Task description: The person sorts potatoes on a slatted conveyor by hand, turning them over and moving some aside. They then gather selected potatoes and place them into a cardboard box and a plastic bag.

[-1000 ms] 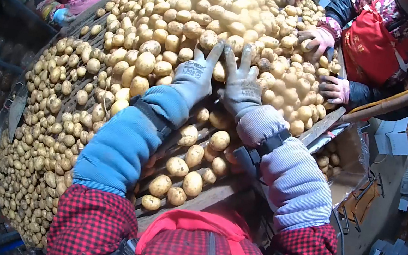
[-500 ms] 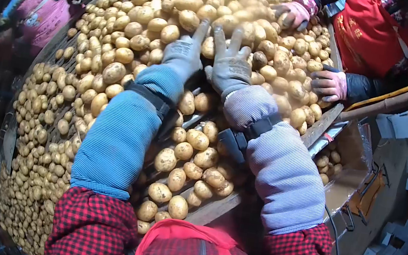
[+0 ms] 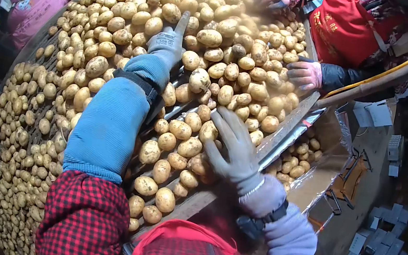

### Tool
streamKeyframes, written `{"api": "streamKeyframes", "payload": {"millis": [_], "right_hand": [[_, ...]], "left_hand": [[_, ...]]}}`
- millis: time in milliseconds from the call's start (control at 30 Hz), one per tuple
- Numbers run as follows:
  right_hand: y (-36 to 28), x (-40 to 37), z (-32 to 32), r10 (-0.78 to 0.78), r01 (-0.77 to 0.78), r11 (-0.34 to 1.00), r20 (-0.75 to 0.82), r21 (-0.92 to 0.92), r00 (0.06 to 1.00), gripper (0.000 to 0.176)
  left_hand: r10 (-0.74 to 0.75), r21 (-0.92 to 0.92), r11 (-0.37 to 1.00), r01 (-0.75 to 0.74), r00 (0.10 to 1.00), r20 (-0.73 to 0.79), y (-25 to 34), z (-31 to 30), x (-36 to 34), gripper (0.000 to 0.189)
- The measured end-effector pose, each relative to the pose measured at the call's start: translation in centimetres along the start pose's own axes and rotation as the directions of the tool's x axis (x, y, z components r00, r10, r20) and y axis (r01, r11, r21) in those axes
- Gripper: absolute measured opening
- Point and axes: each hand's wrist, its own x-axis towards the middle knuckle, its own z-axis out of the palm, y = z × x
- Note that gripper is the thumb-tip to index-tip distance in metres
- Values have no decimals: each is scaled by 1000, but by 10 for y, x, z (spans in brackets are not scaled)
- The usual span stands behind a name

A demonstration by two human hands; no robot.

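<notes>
Pale yellow potatoes [image 3: 209,37], some speckled with dirt, cover the sorting table. My left hand [image 3: 166,42], in a grey work glove, lies on the pile with its index finger stretched out between potatoes; its other fingers are partly hidden. Nothing is gripped in it that I can see. Closer to my body, my right hand [image 3: 236,151], in a similar glove, rests by the wooden edge [image 3: 198,203]. Its fingers are spread, touching a potato [image 3: 208,131] at the near cluster. Dark slats show beneath the potatoes between my arms.
Across the right side, a co-worker's two gloved hands [image 3: 304,74] touch the pile, beside a red apron [image 3: 340,29]. Another person in pink [image 3: 34,12] stands at far left. A plastic-lined carton [image 3: 322,169] holding potatoes stands below the right edge, near stacked white boxes [image 3: 375,253].
My right hand has come back toward me and right, from the pile to the table edge. My left hand stays on the pile. The view has shifted slightly.
</notes>
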Motion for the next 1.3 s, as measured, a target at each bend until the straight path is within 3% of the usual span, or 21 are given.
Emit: {"api": "streamKeyframes", "payload": {"millis": [67,167,200,333,400,533,600,633,667,733,800,833,867,900,933,1000,1033,1067,1133,1200,1300], "right_hand": [[-3,-37,0,106,-106,994,-4,-2,994,52],[-1,-48,6,45,-45,999,-43,2,998,49],[-5,-48,6,91,-91,996,-54,3,994,45],[-3,-52,12,117,-117,993,-38,3,992,43],[-2,-55,16,142,-141,990,-57,24,988,44],[14,-58,22,153,-152,986,-5,61,988,48],[28,-63,26,154,-156,986,32,60,988,49],[31,-62,29,142,-146,975,38,165,989,48],[40,-60,29,144,-156,967,72,203,987,46],[43,-47,16,249,-276,929,137,248,959,47],[-15,-14,8,59,-75,920,54,385,997,46],[-21,-1,8,170,-248,867,212,431,962,47],[-60,20,10,-38,-34,930,187,367,982,47],[-67,37,36,-148,43,853,161,520,976,45],[-106,50,47,-179,50,865,214,499,960,43],[-161,77,81,-406,213,857,360,470,840,44],[-192,90,99,-552,356,811,406,464,728,44],[-226,97,115,-594,366,794,492,485,636,43],[-267,113,166,-742,510,669,531,541,409,44],[-298,117,215,-811,585,568,513,579,280,45],[-338,124,265,-661,655,619,737,433,138,47]], "left_hand": [[26,-19,999,-26,1000,-4,-6,8,6,106],[86,-47,995,-87,996,-21,-4,0,-15,106],[105,-47,993,-105,994,-15,-7,-1,-25,105],[242,-50,969,-243,970,-28,-9,-18,-84,85],[282,-114,949,-295,952,-117,-11,-28,-138,77],[350,-193,857,-479,814,-464,-67,-20,-250,70],[225,-244,907,-343,885,-407,-112,-37,-319,79],[156,-192,943,-273,869,-470,-140,-32,-351,79],[53,-261,950,-173,910,-411,-164,-44,-387,79],[-185,-225,970,88,870,-457,-205,-38,-462,84],[-442,-204,896,395,843,-308,-232,-43,-530,94],[-547,-264,832,487,799,-250,-237,-47,-556,97],[-538,-243,839,488,811,-228,-254,-34,-582,104],[-608,-216,786,579,788,-97,-249,-42,-592,108],[-665,-181,730,659,746,29,-244,-50,-600,113],[-673,-209,711,671,736,72,-248,-44,-609,119],[-672,-257,688,679,729,128,-243,-48,-607,120],[-666,-301,663,686,723,182,-242,-50,-606,121],[-662,-217,709,670,740,122,-244,-33,-600,124],[-691,-230,703,673,723,2,-251,-15,-595,126],[-726,-247,641,727,678,112,-258,-29,-581,124]]}}
